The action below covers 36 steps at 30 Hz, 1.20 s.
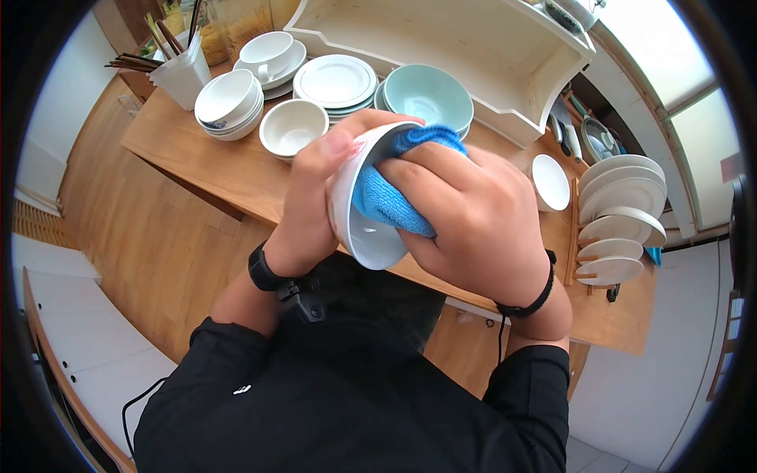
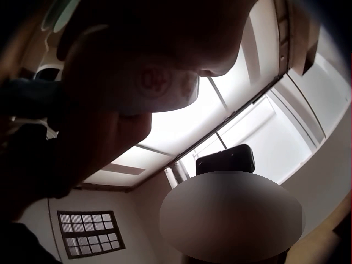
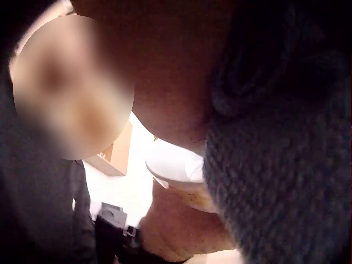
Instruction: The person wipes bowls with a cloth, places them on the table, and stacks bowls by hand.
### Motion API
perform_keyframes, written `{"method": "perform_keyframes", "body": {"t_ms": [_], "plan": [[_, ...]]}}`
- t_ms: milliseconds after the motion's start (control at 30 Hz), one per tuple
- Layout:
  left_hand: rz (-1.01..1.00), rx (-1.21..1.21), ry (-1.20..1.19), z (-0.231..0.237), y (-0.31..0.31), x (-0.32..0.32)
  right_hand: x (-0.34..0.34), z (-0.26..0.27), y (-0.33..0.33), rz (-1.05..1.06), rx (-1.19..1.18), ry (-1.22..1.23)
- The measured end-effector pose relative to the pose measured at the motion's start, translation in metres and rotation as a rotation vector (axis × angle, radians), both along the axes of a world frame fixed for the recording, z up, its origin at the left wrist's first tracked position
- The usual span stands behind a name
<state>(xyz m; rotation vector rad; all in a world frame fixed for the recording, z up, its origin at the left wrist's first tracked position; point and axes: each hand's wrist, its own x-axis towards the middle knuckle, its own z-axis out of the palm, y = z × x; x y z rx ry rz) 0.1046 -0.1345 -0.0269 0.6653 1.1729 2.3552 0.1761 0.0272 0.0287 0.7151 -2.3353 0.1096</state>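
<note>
A white bowl is tilted on its side in front of the chest, held by my left hand around its outer wall and rim. My right hand grips a blue cloth and presses it inside the bowl. Part of the cloth folds up over the far rim. In the dark left wrist view a red mark shows on the outside of the bowl. The cloth fills the right side of the right wrist view, with the bowl's rim beyond it.
On the wooden table stand stacked white bowls, a single bowl, stacked plates and a pale green bowl. A rack of plates and a small bowl are at right. Chopsticks fill a container.
</note>
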Motion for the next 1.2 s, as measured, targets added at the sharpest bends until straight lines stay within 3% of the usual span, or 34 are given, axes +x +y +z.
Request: {"method": "perform_keyframes", "body": {"t_ms": [67, 100, 133, 233, 267, 333, 367, 400, 467, 533, 600, 633, 667, 767, 800, 867, 900, 933, 1000, 1033, 1067, 1133, 1200], "plan": [[0.006, 0.085, 0.154, -0.001, -0.003, -0.001, 0.005, 0.005, 0.003, 0.056, -0.138, -0.421], [0.064, 0.009, 0.259, -0.003, -0.006, -0.002, 0.005, 0.008, 0.001, 0.126, -0.235, -0.568], [0.064, 0.009, 0.259, -0.005, -0.006, -0.002, 0.004, 0.007, 0.0, 0.126, -0.236, -0.567], [0.018, 0.168, 0.199, 0.0, 0.004, 0.005, 0.0, -0.001, 0.001, 0.395, -0.735, -0.746], [0.008, 0.165, 0.203, 0.003, 0.006, 0.004, 0.0, -0.002, 0.0, 0.39, -0.741, -0.738], [-0.038, 0.109, 0.086, 0.007, 0.008, 0.001, -0.001, -0.004, -0.003, 0.361, -0.809, -0.519], [-0.063, 0.1, 0.075, 0.008, 0.007, 0.0, -0.005, -0.009, -0.005, 0.343, -0.7, -0.273], [-0.063, 0.1, 0.078, 0.009, 0.006, 0.0, -0.008, -0.011, -0.002, 0.344, -0.699, -0.269], [-0.001, -0.024, 0.167, 0.011, 0.004, 0.002, -0.014, -0.013, 0.004, 0.212, -0.206, 0.162], [0.018, -0.016, 0.124, 0.013, 0.002, 0.005, -0.012, -0.012, -0.001, 0.142, -0.092, 0.261], [0.109, -0.021, 0.293, 0.01, -0.002, 0.004, 0.004, -0.009, -0.011, -0.127, -0.006, 0.095], [0.162, -0.009, 0.338, 0.007, -0.002, 0.004, 0.012, -0.004, -0.016, -0.131, -0.048, -0.078], [0.164, -0.008, 0.336, 0.008, -0.005, 0.006, 0.016, 0.001, -0.016, -0.13, -0.046, -0.08], [-0.015, -0.1, 0.515, 0.008, -0.009, 0.004, 0.022, 0.015, 0.0, 0.125, -0.211, -0.559], [-0.02, -0.102, 0.516, 0.005, -0.003, 0.008, 0.017, 0.015, 0.004, 0.122, -0.215, -0.557], [0.039, 0.113, 0.195, 0.003, 0.013, 0.019, 0.009, 0.014, 0.01, 0.43, -0.752, -0.667], [0.021, 0.146, 0.094, 0.004, 0.016, 0.019, 0.013, 0.013, 0.011, 0.336, -0.897, -0.687], [0.017, 0.141, 0.096, -0.002, 0.012, 0.018, 0.016, 0.016, 0.004, 0.271, -1.112, -0.635], [0.078, 0.055, 0.319, -0.018, 0.003, 0.017, 0.007, 0.004, 0.019, 0.159, -0.841, -0.11], [0.11, 0.145, 0.326, -0.018, 0.006, 0.024, -0.004, 0.007, 0.033, 0.129, -0.682, 0.137], [0.118, 0.065, 0.396, -0.016, -0.002, 0.022, -0.012, 0.009, 0.046, 0.088, -0.518, 0.376], [0.157, 0.224, 0.258, -0.012, -0.006, 0.021, -0.007, 0.013, 0.061, -0.02, -0.909, 0.212], [0.145, 0.473, 0.187, -0.009, -0.016, -0.003, -0.001, 0.03, 0.075, -0.189, -1.108, 0.159]]}}
